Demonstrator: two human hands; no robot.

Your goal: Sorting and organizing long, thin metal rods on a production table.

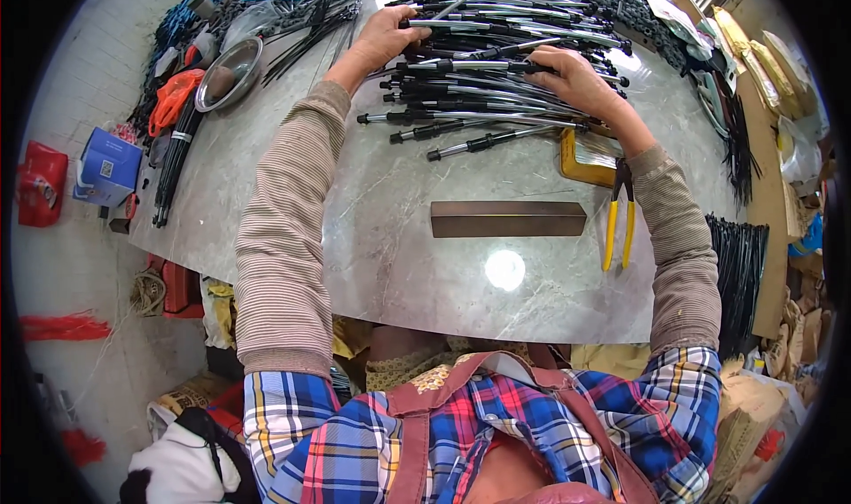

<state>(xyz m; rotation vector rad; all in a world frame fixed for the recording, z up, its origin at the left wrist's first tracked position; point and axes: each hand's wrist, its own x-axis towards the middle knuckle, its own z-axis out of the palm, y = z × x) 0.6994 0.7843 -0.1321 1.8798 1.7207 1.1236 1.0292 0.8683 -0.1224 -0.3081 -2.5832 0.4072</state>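
Note:
A thick pile of black and silver rods with black end fittings lies across the far middle of the table. My left hand is at the pile's left end, its fingers closed on the black end of a rod. On the right side, my right hand grips another rod between thumb and fingers near its right part. Nearer to me lies a dark brown rectangular bar. Beside my right forearm are yellow-handled pliers and a yellow-framed tray-like piece.
A metal bowl, an orange bag and a black rod bundle lie at left. Grey-black parts heap along the back left. A blue box stands off the left edge. Black strips hang at right.

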